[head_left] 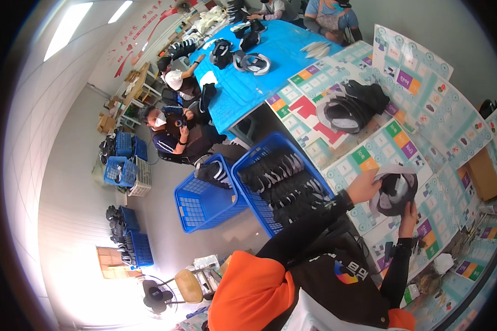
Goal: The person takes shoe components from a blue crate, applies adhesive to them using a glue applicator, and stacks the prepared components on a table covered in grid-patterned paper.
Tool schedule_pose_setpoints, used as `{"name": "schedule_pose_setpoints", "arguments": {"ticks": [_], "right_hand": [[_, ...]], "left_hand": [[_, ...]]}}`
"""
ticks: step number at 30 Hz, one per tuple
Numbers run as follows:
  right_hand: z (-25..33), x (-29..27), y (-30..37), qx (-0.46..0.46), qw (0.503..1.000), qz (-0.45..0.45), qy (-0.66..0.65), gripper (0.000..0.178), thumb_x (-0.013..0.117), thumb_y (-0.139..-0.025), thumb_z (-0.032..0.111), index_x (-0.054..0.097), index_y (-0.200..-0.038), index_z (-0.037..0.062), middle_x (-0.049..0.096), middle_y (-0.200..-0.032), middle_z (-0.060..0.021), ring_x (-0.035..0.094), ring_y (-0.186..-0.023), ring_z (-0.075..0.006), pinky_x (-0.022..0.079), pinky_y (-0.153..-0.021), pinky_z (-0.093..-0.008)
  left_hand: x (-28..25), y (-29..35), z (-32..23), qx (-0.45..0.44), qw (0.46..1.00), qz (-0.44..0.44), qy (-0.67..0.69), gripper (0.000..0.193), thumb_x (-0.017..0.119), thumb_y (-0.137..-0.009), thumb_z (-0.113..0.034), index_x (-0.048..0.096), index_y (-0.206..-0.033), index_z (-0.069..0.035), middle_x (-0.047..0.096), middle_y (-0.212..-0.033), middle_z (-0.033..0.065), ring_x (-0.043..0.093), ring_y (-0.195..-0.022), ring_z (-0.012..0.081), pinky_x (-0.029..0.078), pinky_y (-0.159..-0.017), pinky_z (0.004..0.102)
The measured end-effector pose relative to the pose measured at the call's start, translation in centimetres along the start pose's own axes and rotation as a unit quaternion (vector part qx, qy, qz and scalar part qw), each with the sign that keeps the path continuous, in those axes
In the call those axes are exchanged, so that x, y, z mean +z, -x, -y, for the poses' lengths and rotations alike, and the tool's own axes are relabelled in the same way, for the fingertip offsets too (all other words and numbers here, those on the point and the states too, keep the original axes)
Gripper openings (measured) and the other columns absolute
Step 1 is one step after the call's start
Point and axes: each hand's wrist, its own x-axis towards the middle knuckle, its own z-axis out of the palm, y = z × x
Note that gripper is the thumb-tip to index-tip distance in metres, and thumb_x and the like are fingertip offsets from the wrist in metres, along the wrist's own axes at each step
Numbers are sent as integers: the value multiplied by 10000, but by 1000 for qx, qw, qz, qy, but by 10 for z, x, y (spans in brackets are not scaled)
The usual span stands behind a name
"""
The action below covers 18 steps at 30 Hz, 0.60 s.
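A black cap with a grey edge (392, 194) is held up over the patterned table (364, 161), its hollow inside facing me. My left hand (363, 186) is closed on its left edge. My right hand (408, 220) grips the lower right edge from below. Farther along the same table lies a stack of black and grey caps (345, 113), on top of red and white sheets (308, 112). The fingertips behind the cap are hidden.
A blue basket with rows of black caps (243, 185) stands left of my table, another blue basket (185, 218) beside it. Seated people (168, 129) work at the blue-covered table (284, 41). Patterned boards (425, 105) lean at the right. A wooden chair (188, 285) stands lower left.
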Motion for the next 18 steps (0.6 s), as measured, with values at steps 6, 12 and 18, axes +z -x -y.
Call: {"name": "schedule_pose_setpoints", "arguments": {"ticks": [6, 12, 18], "right_hand": [[-104, -126, 23, -26, 760, -93, 643, 726, 749, -847, 143, 414, -1459, -54, 493, -1387, -249, 452, -1339, -429, 355, -1149, -481], [-114, -129, 53, -9, 692, -165, 703, 711, 685, -839, 152, 382, -1446, -59, 467, -1374, -240, 443, -1290, -477, 358, -1115, -553], [-207, -228, 46, 16, 553, -135, 822, 676, 573, -916, 229, 402, -1505, -56, 450, -1526, -231, 405, -1431, -357, 278, -1189, -520]], "left_hand": [[64, -33, 14, 111, 987, 0, -119, 403, 588, -870, -29, 571, -1271, 7, 590, -1299, 269, 630, -1071, 468, 530, -916, 497], [109, -40, 45, 30, 960, 131, -244, 432, 661, -888, -132, 566, -1304, -64, 548, -1317, 229, 698, -906, 423, 571, -777, 508], [135, -56, 46, 87, 974, 14, -207, 292, 633, -928, -255, 643, -1097, -18, 672, -949, 211, 692, -874, 395, 543, -738, 509]]}}
